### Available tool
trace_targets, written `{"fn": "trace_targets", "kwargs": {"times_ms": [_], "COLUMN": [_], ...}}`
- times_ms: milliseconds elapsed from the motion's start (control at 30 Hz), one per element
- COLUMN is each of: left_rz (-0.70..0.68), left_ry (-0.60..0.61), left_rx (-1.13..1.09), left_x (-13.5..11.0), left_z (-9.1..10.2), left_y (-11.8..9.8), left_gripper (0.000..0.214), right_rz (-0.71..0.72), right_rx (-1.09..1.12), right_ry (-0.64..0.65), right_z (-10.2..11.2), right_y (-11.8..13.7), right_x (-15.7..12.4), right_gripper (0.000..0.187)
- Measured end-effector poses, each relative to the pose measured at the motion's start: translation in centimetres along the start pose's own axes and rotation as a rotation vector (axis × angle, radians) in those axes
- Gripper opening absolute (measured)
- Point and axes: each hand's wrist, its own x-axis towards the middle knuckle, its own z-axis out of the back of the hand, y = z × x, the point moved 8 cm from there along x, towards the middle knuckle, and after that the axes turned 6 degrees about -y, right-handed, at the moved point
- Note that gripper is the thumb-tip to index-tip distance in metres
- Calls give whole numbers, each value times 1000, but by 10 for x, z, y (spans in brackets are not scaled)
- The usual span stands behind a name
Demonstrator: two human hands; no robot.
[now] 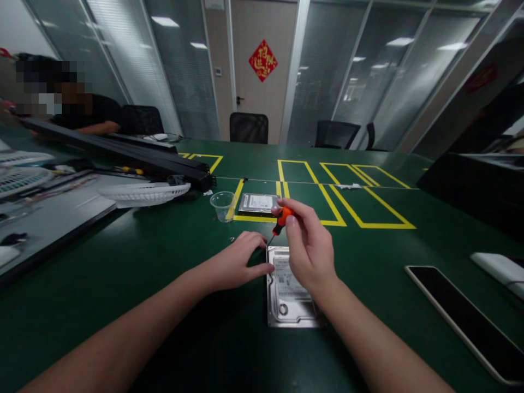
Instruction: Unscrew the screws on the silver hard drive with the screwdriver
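Note:
A silver hard drive [289, 305] lies flat on the green table [164, 256] in front of me. My right hand [309, 245] is closed round a small screwdriver with an orange handle [281, 217], its tip pointing down at the drive's far left corner. My left hand [237, 262] rests on the table beside that corner, thumb touching the drive's left edge and fingers curled down. A second hard drive [257, 203] lies farther back on yellow floor-tape lines.
A clear plastic cup [223, 206] stands left of the far drive. White fan grilles [143, 192] and long black bars [123, 153] lie at the left. A dark tablet [466, 319] lies at the right. Another person sits at the far left.

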Motion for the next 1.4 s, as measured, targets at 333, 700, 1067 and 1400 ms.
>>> {"fn": "trace_targets", "kwargs": {"times_ms": [333,700,1067,1400], "left_rz": [9,-2,5,2], "left_ry": [-2,-6,3,-11], "left_rx": [-7,-9,-13,-12], "left_x": [1,0,1,1], "left_z": [0,0,1,0], "left_y": [0,1,-1,1], "left_gripper": [34,32,33,35], "right_rz": [125,95,45,115], "right_rx": [-139,-80,-15,-118], "right_ry": [-41,-27,-11,-33], "right_z": [5,2,0,4], "right_y": [10,6,2,8], "right_x": [4,3,1,4], "right_gripper": [28,35,38,31]}}
